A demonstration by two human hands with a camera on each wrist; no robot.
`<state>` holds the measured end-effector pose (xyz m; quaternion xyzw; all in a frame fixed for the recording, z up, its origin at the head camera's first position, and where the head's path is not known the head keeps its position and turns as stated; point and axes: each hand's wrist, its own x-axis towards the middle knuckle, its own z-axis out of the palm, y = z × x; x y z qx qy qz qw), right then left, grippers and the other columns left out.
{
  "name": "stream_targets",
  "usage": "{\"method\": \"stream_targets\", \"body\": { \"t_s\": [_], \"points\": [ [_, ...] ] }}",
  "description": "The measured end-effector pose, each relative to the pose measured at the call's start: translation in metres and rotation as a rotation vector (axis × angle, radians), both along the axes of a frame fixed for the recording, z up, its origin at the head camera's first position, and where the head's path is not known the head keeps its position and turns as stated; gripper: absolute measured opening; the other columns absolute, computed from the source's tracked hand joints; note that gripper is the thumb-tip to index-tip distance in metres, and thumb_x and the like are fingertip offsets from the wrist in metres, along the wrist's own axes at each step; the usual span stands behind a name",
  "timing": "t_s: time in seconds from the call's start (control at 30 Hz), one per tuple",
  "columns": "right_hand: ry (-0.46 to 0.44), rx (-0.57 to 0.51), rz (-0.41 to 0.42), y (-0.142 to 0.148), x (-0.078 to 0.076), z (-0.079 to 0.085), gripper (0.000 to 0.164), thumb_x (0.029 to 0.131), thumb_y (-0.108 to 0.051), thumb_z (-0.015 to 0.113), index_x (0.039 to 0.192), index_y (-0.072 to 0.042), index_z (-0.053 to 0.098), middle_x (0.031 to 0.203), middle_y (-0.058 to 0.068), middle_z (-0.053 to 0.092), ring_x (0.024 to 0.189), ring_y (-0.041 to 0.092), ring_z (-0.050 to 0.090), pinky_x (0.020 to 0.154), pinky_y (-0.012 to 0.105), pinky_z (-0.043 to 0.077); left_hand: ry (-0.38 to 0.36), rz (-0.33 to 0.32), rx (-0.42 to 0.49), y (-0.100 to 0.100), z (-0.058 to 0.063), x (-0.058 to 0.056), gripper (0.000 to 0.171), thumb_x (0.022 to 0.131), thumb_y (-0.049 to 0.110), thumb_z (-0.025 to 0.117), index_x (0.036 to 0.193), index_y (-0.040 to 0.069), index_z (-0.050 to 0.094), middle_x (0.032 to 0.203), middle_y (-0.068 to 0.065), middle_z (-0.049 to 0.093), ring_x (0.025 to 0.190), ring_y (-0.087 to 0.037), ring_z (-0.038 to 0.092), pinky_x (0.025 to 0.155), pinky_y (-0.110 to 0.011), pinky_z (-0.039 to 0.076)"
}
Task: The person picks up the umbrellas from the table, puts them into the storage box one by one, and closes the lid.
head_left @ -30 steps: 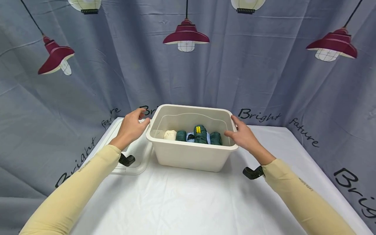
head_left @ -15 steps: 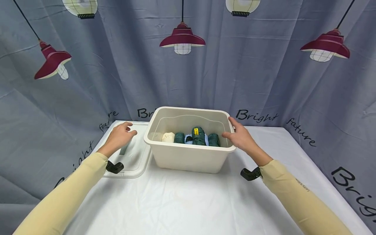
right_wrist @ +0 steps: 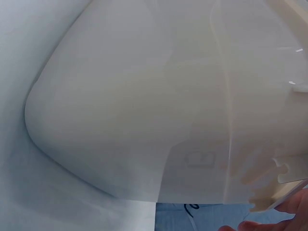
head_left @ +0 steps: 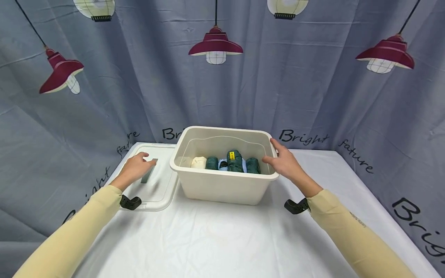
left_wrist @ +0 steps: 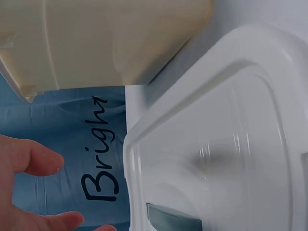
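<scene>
A cream plastic storage box [head_left: 220,187] stands upright on the table. Within it lie several rolled cloth bundles: a cream one [head_left: 199,162], dark green ones, one of them [head_left: 235,162] with a yellow tag, and light blue between. My right hand [head_left: 287,165] grips the box's right rim, thumb inside and fingers outside. Left of the box lies a white lid [head_left: 161,187] with a grey-green strip [left_wrist: 174,219] on it. Over that lid my left hand [head_left: 133,170] hovers with fingers loosely bent and nothing in them; the left wrist view shows its thumb and fingertips apart.
The white-covered table [head_left: 222,239] reaches forward of the box and to its right. A grey-blue curtain [head_left: 156,85] with printed lamps and lettering hangs close behind and at both sides. Box and lid sit side by side, near the back edge.
My left hand has moved from beside the box's left rim, leftward and down over the lid. The right hand has stayed on the right rim. The head view has shifted slightly.
</scene>
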<state>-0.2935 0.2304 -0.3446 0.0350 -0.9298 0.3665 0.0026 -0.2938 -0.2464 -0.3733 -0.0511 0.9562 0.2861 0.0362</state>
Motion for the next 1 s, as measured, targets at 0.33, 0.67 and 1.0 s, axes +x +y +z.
{"method": "stream_targets", "body": {
  "t_s": [0.33,0.67,1.0],
  "points": [
    [-0.011,0.005,-0.005,0.001,0.003,-0.002,0.089,0.093,-0.031,0.061,0.164,-0.014,0.01,0.161,0.027,0.026,0.139,0.05,0.04,0.099,0.057,0.049,-0.127,-0.01,0.02,-0.004,-0.016,-0.004,0.079,0.097,0.045,0.045,0.155,-0.005,0.025,0.157,-0.031,0.03,0.14,-0.05,0.036,0.107,-0.059,0.039],
    [0.019,0.016,-0.004,0.0,0.0,0.002,0.089,0.093,-0.03,0.061,0.164,-0.013,0.011,0.159,0.028,0.028,0.137,0.05,0.043,0.095,0.056,0.051,-0.165,0.004,0.026,-0.007,-0.022,-0.01,0.084,0.096,0.045,0.047,0.156,-0.008,0.02,0.156,-0.033,0.03,0.142,-0.05,0.033,0.111,-0.06,0.035],
    [-0.009,-0.025,0.011,0.0,0.002,0.0,0.088,0.095,-0.029,0.061,0.164,-0.014,0.008,0.162,0.025,0.026,0.14,0.05,0.039,0.099,0.058,0.048,-0.195,0.001,0.089,-0.017,-0.026,-0.008,0.085,0.098,0.044,0.046,0.156,-0.01,0.016,0.158,-0.034,0.025,0.141,-0.05,0.035,0.111,-0.059,0.036]
  ]
}}
